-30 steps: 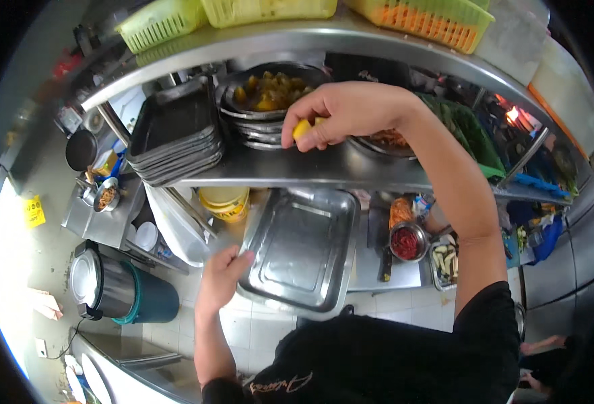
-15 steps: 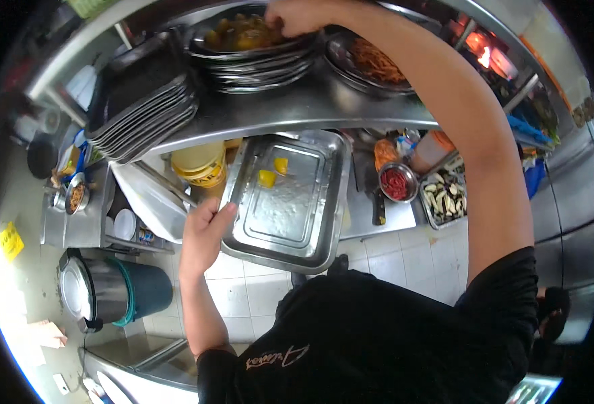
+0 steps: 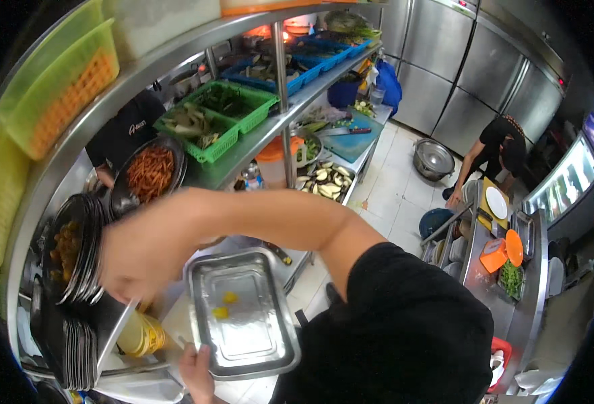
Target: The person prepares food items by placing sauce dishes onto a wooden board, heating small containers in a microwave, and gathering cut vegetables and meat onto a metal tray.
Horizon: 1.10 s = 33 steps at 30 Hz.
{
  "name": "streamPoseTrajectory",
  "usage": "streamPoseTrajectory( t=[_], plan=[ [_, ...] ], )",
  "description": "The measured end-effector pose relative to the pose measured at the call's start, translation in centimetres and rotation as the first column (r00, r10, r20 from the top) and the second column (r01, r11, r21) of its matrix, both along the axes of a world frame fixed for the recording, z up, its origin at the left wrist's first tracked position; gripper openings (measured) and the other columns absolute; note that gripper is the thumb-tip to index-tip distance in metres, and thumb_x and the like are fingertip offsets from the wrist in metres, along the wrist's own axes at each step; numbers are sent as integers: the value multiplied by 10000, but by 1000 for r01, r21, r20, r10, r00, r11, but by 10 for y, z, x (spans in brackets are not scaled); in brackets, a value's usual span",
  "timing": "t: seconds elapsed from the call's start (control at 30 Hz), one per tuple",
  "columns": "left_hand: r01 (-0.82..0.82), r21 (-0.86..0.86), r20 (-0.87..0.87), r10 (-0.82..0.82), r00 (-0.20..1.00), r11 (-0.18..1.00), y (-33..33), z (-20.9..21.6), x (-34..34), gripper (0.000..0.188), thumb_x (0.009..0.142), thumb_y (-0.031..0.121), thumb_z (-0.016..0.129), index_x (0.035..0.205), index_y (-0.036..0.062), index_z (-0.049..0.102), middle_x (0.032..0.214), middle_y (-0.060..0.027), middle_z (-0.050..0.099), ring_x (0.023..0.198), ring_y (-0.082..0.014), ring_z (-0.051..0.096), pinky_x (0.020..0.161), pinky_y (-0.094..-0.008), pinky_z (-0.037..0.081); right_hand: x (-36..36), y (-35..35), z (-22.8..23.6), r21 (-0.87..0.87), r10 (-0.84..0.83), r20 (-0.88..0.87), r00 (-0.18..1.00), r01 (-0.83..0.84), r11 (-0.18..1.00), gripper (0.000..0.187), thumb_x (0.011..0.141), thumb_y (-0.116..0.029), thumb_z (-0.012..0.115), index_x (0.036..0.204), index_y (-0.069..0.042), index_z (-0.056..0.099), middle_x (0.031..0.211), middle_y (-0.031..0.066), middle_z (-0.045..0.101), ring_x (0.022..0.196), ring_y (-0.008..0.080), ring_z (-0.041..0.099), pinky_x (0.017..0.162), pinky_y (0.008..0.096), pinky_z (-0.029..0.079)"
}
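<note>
My left hand (image 3: 197, 372) grips the near left corner of a rectangular metal tray (image 3: 243, 343), thumb over its rim. Two yellow pieces (image 3: 221, 312) of food lie inside the tray. My right hand (image 3: 139, 259) is smeared by motion, so its fingers cannot be read. It hangs by the shelf edge, beside a stack of dark oval plates (image 3: 89, 259); the top one carries yellowish food chunks (image 3: 65, 250). Farther along, another dark plate (image 3: 118, 200) holds orange-brown strips (image 3: 151, 174).
Behind the shelf a person in black (image 3: 132, 124) stands with a hand near the strips' plate. At right another person (image 3: 492, 155) bends beside a counter. Green baskets (image 3: 240, 111) of vegetables sit on the shelf. A large metal pot (image 3: 434, 159) stands on the floor.
The view has swung to the right. My right hand has left the yellow chunks and come back toward the shelf edge. My left hand still holds the tray with both yellow pieces.
</note>
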<state>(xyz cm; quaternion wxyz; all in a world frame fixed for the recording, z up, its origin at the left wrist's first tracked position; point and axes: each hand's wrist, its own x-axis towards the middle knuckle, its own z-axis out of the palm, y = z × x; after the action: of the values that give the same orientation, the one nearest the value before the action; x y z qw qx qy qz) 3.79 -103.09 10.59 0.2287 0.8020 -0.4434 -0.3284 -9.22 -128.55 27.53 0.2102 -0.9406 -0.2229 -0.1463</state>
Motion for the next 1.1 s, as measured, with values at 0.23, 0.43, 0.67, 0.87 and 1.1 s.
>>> streamPoseTrajectory(
  t=[0.23,0.43,0.67,0.87,1.1],
  plan=[
    [67,-376,-459,-248,853,924,-124,-34,-138,322,948,148,654,700,59,468,665,60,454,644,-40,376,541,-250,301,-266,-58,-85,285,-399,-276,874,471,835,303,991,-147,578,1258,-10,623,1196,193,676,1058,338,662,905,408,508],
    [210,-417,-417,-392,820,884,-250,-82,-283,327,971,194,656,714,98,478,698,82,416,663,-34,354,555,-255,289,-465,-162,-106,150,-824,-331,461,887,436,313,904,-160,710,1174,-10,665,1003,162,723,889,270,707,786,383,549],
    [165,-365,-579,-362,730,916,-337,-89,-393,276,1004,162,617,757,100,511,714,95,436,666,-20,358,576,-227,298,-622,-401,-68,105,-977,182,112,986,133,257,819,-138,706,1054,-36,724,976,214,718,928,370,701,828,425,554],
    [186,-417,-437,-375,818,890,-395,-83,-415,273,1003,174,612,772,50,538,702,73,468,668,-31,385,574,-241,328,-616,-555,-37,-68,-966,259,-22,997,-41,304,834,-82,644,1127,-31,706,1017,196,732,956,363,704,848,417,558],
    [157,-464,-427,-375,823,872,-487,-89,-452,328,989,193,617,743,22,486,680,30,428,675,-65,374,575,-285,348,-623,-624,-26,-354,-989,92,115,932,75,413,717,-169,694,1127,-142,737,875,149,739,751,278,719,755,400,578]
  ],
)
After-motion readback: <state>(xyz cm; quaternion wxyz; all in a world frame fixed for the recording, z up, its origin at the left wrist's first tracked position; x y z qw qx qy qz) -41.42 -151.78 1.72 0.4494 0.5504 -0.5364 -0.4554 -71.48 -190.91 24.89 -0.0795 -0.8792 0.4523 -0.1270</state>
